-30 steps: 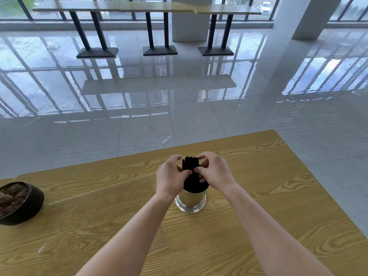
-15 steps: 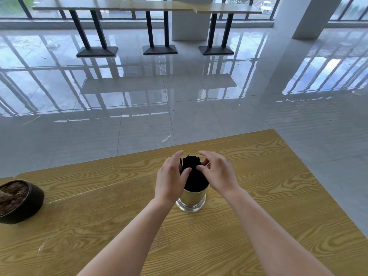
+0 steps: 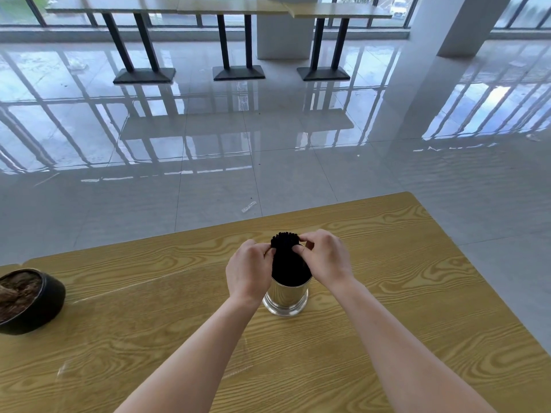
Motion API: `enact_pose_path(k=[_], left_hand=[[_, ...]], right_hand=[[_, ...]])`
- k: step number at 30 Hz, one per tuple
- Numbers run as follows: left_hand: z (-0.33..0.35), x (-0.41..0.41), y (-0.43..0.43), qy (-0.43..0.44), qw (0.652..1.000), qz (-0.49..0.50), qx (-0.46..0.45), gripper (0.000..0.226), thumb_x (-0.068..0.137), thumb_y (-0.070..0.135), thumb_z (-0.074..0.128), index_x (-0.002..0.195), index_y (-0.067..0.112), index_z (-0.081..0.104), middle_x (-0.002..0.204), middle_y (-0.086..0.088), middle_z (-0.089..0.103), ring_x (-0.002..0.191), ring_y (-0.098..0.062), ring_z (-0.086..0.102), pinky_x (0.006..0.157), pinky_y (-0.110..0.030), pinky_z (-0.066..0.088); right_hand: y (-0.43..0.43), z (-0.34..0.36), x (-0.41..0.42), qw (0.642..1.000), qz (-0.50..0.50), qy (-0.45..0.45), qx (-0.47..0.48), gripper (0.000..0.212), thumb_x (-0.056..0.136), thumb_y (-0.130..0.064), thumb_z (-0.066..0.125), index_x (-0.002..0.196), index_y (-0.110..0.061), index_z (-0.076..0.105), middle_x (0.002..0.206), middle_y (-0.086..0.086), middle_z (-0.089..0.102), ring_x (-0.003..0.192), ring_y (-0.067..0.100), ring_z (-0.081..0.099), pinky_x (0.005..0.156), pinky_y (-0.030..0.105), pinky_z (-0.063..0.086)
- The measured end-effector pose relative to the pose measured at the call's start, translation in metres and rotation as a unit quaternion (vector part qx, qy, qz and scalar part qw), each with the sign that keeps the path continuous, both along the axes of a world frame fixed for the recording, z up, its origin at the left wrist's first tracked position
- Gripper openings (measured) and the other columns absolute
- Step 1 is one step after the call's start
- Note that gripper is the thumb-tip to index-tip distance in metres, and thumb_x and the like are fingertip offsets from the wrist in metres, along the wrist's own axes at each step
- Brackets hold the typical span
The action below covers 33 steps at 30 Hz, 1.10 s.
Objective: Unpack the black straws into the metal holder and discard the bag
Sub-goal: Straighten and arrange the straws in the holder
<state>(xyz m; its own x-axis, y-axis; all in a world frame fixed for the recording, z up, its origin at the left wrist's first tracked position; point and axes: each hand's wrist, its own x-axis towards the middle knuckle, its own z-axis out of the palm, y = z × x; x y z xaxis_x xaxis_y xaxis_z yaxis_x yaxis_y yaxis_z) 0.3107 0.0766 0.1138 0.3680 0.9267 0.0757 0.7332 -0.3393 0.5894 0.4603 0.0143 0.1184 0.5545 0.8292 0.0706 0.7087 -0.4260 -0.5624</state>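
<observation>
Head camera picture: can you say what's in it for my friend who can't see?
Two bare hands, the left hand and the right hand, pinch the top of a bundle of black straws standing in a shiny metal holder on a wooden table. A dark bowl sits at the table's left edge.

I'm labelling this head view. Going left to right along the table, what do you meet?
Dark bowl → left hand → black straws standing in the metal holder → right hand, all on the wooden table.
</observation>
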Motion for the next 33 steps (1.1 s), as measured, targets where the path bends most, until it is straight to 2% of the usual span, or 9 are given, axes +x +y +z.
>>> enact_pose_path(k=[3,5,6,7,8,10,13,17,33], left_hand=[[-0.001,-0.004,-0.005,0.018,1.000,-0.020,0.009,0.030,0.101,0.024,0.049,0.075,0.015,0.059,0.070,0.004,0.043,0.061,-0.021,0.047,0.048,-0.029,0.027],[0.001,-0.004,-0.013,0.024,0.999,-0.024,0.012,0.020,0.099,0.020,0.043,0.084,0.015,0.055,0.079,0.002,0.046,0.074,-0.023,0.051,0.053,-0.029,0.032],[0.000,-0.004,-0.017,0.031,0.999,-0.031,0.008,0.016,0.098,0.019,0.042,0.098,0.016,0.058,0.091,0.000,0.050,0.085,-0.023,0.052,0.061,-0.030,0.039],[-0.001,-0.003,-0.021,0.042,0.998,-0.037,0.000,0.028,0.096,0.020,0.042,0.119,0.014,0.057,0.107,-0.004,0.053,0.099,-0.024,0.050,0.074,-0.032,0.045],[-0.003,-0.002,-0.025,0.055,0.998,-0.043,-0.009,0.045,0.096,0.023,0.042,0.138,0.011,0.048,0.123,-0.008,0.051,0.113,-0.026,0.046,0.088,-0.035,0.045],[-0.002,0.001,-0.028,0.068,0.997,-0.040,-0.024,0.064,0.095,0.029,0.040,0.154,0.006,0.029,0.147,-0.011,0.039,0.133,-0.028,0.033,0.106,-0.037,0.037],[0.000,0.007,-0.030,0.076,0.995,-0.043,-0.050,0.070,0.094,0.031,0.037,0.156,0.005,0.018,0.158,-0.010,0.028,0.145,-0.026,0.021,0.112,-0.040,0.032],[0.002,0.013,-0.027,0.096,0.991,-0.055,-0.078,0.070,0.095,0.031,0.036,0.157,0.006,0.015,0.164,-0.008,0.020,0.150,-0.025,0.013,0.117,-0.043,0.028],[0.007,0.007,-0.023,0.091,0.987,-0.062,-0.113,0.070,0.097,0.030,0.036,0.158,0.006,0.013,0.167,-0.010,0.016,0.153,-0.026,0.011,0.121,-0.044,0.022]], right_hand=[[-0.004,-0.002,0.000,1.000,0.002,0.005,-0.007,0.037,0.089,-0.040,0.072,0.121,-0.021,0.072,0.098,-0.002,0.068,0.091,0.017,0.063,0.069,0.026,0.040],[-0.010,-0.004,-0.002,1.000,0.001,-0.004,0.001,0.039,0.091,-0.039,0.070,0.123,-0.017,0.070,0.100,0.000,0.066,0.094,0.019,0.062,0.072,0.026,0.043],[-0.014,-0.006,-0.004,1.000,0.002,-0.021,0.005,0.041,0.092,-0.040,0.068,0.126,-0.016,0.068,0.103,0.000,0.064,0.098,0.019,0.060,0.076,0.027,0.045],[-0.018,-0.007,-0.007,0.999,0.004,-0.043,0.001,0.045,0.094,-0.042,0.065,0.129,-0.015,0.065,0.109,0.001,0.062,0.105,0.020,0.056,0.082,0.028,0.046],[-0.021,-0.009,-0.010,0.998,0.010,-0.059,-0.011,0.050,0.095,-0.045,0.060,0.135,-0.014,0.060,0.118,0.001,0.059,0.113,0.022,0.050,0.089,0.031,0.047],[-0.025,-0.011,-0.016,0.996,0.023,-0.060,-0.058,0.062,0.098,-0.055,0.047,0.147,-0.016,0.046,0.143,0.004,0.045,0.131,0.024,0.034,0.105,0.037,0.042],[-0.024,-0.010,-0.024,0.992,0.042,-0.043,-0.113,0.070,0.100,-0.062,0.032,0.155,-0.018,0.032,0.162,0.005,0.020,0.146,0.024,0.012,0.119,0.041,0.025],[-0.021,-0.008,-0.026,0.988,0.057,-0.041,-0.136,0.069,0.102,-0.058,0.026,0.157,-0.017,0.025,0.166,0.006,0.012,0.150,0.023,0.005,0.123,0.039,0.011],[-0.024,-0.003,-0.022,0.989,0.048,0.020,-0.138,0.070,0.101,-0.053,0.039,0.157,-0.014,0.022,0.164,0.002,0.022,0.150,0.023,0.012,0.122,0.039,0.018]])
